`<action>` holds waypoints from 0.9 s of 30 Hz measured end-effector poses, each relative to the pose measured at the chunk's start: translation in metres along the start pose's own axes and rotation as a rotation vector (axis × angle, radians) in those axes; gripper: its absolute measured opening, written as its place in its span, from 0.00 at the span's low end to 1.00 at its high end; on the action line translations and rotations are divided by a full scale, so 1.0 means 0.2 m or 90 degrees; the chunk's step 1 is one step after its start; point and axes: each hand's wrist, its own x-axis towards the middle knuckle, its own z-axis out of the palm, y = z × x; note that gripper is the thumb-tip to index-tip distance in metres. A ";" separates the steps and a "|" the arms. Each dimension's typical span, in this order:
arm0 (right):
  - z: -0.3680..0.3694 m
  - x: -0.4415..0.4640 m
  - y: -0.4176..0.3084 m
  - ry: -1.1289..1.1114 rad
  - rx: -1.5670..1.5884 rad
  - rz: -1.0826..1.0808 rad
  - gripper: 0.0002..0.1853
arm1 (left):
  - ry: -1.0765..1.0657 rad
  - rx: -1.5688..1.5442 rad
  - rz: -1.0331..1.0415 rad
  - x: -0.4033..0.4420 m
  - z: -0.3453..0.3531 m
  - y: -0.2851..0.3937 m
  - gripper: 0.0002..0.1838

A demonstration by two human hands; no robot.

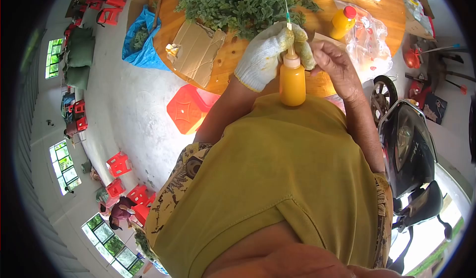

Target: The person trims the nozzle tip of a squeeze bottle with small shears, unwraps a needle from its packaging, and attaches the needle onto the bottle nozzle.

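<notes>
My left hand (270,55), in a white knitted glove with yellow stains, is closed around the neck of a small squeeze bottle (292,84) of yellow-orange liquid. The bottle stands upright against my shirt, and a thin needle with a green base (287,16) points up from its top. My bare right hand (337,67) is just right of the bottle, fingers curled near the gloved fingertips; what they pinch, if anything, is too small to make out. Beyond both hands lies a heap of green artificial foliage (233,3).
On the round wooden table (171,23) are torn cardboard (198,52), a red-capped yellow bottle (343,23) and a clear plastic bag (367,45). A blue bag (141,37) hangs at its left edge. Red stools (119,164), other people (121,211) and a scooter (409,144) stand around.
</notes>
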 end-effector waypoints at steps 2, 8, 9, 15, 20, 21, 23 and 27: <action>0.01 -0.05 0.02 -0.089 0.097 0.015 0.31 | -0.003 -0.059 -0.004 0.01 -0.03 -0.01 0.17; 0.04 -0.06 0.08 -0.243 0.087 0.150 0.36 | -0.060 -0.099 0.035 0.04 -0.05 -0.03 0.18; 0.05 -0.06 0.07 -0.247 0.101 0.147 0.36 | -0.078 -0.092 0.036 0.05 -0.05 -0.02 0.20; 0.13 -0.05 0.09 -0.142 0.104 0.097 0.32 | 0.090 -0.057 0.075 0.02 0.05 0.05 0.26; 0.11 -0.02 0.11 -0.101 0.021 0.098 0.30 | 0.082 -0.191 0.134 0.02 -0.03 0.03 0.26; 0.11 -0.02 0.11 -0.097 0.005 0.103 0.30 | 0.084 -0.207 0.135 0.02 -0.04 0.03 0.25; 0.11 -0.01 0.12 -0.089 -0.026 0.113 0.29 | 0.121 -0.177 0.138 0.04 -0.05 0.03 0.21; 0.12 -0.01 0.14 -0.059 -0.118 0.106 0.28 | 0.185 -0.008 0.150 0.04 -0.03 0.04 0.19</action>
